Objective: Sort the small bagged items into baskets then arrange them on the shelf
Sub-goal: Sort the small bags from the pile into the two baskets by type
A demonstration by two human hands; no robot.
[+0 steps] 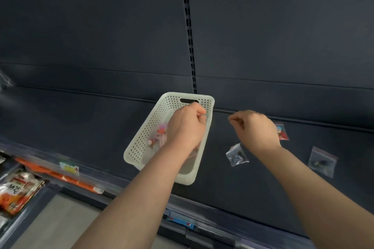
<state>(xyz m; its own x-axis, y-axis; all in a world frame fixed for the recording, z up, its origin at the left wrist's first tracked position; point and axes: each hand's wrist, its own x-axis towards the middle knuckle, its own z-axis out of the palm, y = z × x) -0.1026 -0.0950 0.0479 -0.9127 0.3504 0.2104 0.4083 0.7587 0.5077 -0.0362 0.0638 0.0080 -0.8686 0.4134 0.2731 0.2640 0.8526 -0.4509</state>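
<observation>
A white perforated basket [141, 147] stands on the dark shelf [81, 123]. It holds small bags with pink and orange items [158, 134]. My left hand [185, 127] hovers over the basket with its fingers curled, pinching what looks like the thin edge of a clear bag. Right of the basket, my right hand [254, 129] is above the shelf with fingers curled and nothing visible in it. Three small bags lie on the shelf on the right: one with dark parts [236, 154], one with red and blue items [283, 132], and a larger one with dark parts [322, 161].
The shelf's dark back panel has a slotted upright [190, 32] behind the basket. Price-tag strips [66, 170] run along the shelf's front edge. Red and white packaged goods [18, 190] lie on a lower shelf at the bottom left.
</observation>
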